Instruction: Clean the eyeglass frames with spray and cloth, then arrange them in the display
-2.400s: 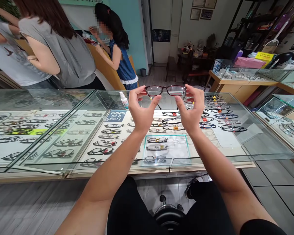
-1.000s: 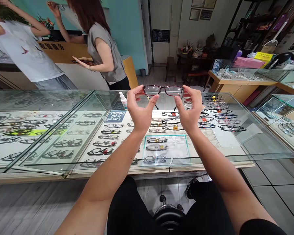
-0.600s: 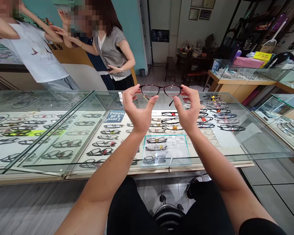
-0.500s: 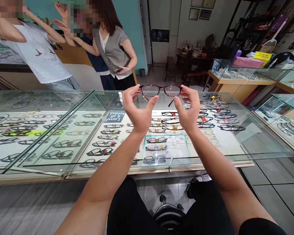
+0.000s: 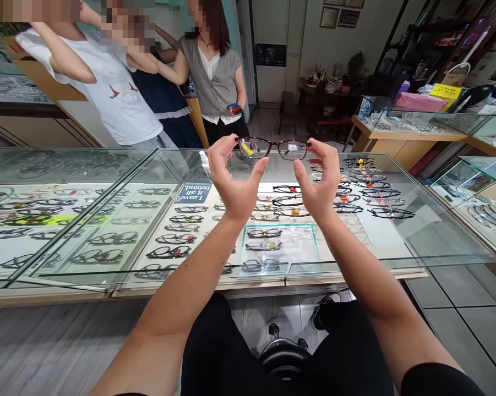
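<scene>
A dark-rimmed pair of glasses (image 5: 274,144) is held up above the glass display case (image 5: 355,263), lenses side by side. My left hand (image 5: 236,179) pinches its left end near the hinge, thumb pointing up below the left lens. At the right end, my right hand (image 5: 321,179) grips the other hinge with its fingers, its thumb raised beneath the right lens. A yellow mark shows through the left lens. Under the glass lie several rows of glasses, some with red or yellow tags.
A small white bottle (image 5: 205,162) stands behind my left hand. Several people are across the case; one wears a grey vest (image 5: 217,77). Another glass case (image 5: 421,129) is at the right, with a pink item (image 5: 421,103) on it.
The glasses have tilted, and their temples no longer hang visibly below the lenses. Across the case, the people have shifted right and changed pose. My hands have barely moved.
</scene>
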`<state>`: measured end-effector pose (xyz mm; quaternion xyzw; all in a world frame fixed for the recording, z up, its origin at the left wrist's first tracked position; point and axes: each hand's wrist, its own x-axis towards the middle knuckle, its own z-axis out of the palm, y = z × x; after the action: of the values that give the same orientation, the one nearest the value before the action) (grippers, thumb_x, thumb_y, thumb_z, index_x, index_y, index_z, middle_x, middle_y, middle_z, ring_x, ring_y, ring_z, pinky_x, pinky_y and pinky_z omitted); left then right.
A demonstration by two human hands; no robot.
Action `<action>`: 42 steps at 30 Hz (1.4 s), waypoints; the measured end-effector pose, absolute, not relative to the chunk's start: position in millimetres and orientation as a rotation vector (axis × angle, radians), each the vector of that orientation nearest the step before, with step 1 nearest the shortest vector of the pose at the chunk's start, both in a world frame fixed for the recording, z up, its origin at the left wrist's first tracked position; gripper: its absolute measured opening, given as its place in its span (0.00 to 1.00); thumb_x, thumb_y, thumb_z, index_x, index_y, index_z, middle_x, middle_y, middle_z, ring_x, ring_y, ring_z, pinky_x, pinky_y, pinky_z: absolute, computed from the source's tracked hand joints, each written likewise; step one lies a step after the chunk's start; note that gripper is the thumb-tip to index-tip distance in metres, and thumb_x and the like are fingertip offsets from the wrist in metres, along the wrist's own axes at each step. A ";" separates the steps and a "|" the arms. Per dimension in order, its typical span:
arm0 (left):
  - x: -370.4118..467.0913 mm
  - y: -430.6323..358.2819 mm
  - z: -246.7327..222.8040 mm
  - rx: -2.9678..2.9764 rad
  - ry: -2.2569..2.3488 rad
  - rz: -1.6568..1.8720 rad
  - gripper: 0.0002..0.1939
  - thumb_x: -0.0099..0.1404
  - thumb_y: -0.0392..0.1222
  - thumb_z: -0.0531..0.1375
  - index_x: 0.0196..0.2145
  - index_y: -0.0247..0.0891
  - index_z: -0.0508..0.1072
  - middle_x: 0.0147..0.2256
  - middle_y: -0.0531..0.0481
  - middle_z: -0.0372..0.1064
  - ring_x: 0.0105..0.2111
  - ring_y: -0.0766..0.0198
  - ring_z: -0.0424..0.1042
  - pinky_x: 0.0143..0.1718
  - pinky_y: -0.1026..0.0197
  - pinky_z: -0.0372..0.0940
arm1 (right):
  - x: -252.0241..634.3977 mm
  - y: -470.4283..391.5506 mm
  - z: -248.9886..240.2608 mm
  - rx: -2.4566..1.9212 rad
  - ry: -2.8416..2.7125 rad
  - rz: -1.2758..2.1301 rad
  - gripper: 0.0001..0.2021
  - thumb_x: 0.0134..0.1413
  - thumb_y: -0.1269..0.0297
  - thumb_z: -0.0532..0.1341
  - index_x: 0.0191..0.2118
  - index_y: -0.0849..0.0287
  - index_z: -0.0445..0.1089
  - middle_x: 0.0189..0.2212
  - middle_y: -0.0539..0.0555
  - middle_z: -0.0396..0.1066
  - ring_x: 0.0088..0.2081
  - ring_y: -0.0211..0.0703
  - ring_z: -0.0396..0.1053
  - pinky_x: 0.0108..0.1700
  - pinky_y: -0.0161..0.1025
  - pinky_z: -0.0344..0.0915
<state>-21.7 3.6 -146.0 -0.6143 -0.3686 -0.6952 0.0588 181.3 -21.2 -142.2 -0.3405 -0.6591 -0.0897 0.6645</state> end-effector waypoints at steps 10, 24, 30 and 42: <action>-16.4 8.1 -145.2 -1.866 -1.172 -2.149 0.40 0.70 0.74 0.69 0.67 0.50 0.65 0.69 0.43 0.68 0.73 0.47 0.69 0.75 0.38 0.69 | 183.1 -26.6 -136.4 -0.787 -1.505 -0.128 0.25 0.76 0.36 0.59 0.65 0.45 0.69 0.62 0.59 0.73 0.63 0.58 0.76 0.58 0.61 0.80; -9.9 28.1 -154.1 -1.743 -1.081 -1.793 0.23 0.86 0.67 0.53 0.58 0.46 0.60 0.64 0.55 0.66 0.77 0.80 0.58 0.70 0.74 0.64 | 194.0 3.7 -147.3 -0.640 -1.395 0.064 0.26 0.77 0.37 0.59 0.61 0.54 0.74 0.58 0.60 0.79 0.58 0.45 0.80 0.57 0.42 0.80; -14.9 32.6 -160.1 -1.935 -1.006 -1.996 0.36 0.79 0.73 0.60 0.67 0.50 0.53 0.67 0.46 0.63 0.72 0.63 0.69 0.72 0.56 0.69 | 197.4 16.4 -149.0 -0.745 -1.355 0.172 0.29 0.72 0.26 0.56 0.56 0.44 0.77 0.51 0.53 0.82 0.55 0.53 0.82 0.55 0.53 0.83; -12.8 40.1 -169.0 -1.941 -1.104 -2.192 0.47 0.65 0.84 0.64 0.68 0.55 0.59 0.71 0.45 0.62 0.76 0.52 0.63 0.78 0.44 0.66 | 202.9 13.4 -145.9 -0.841 -1.501 0.286 0.34 0.73 0.24 0.50 0.62 0.45 0.74 0.57 0.56 0.81 0.62 0.53 0.79 0.59 0.53 0.80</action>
<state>-12.8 40.1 -169.0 -0.6204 -0.3527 -0.7005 0.0065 202.9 13.4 -145.9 -0.3690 -0.6589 0.1255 0.6434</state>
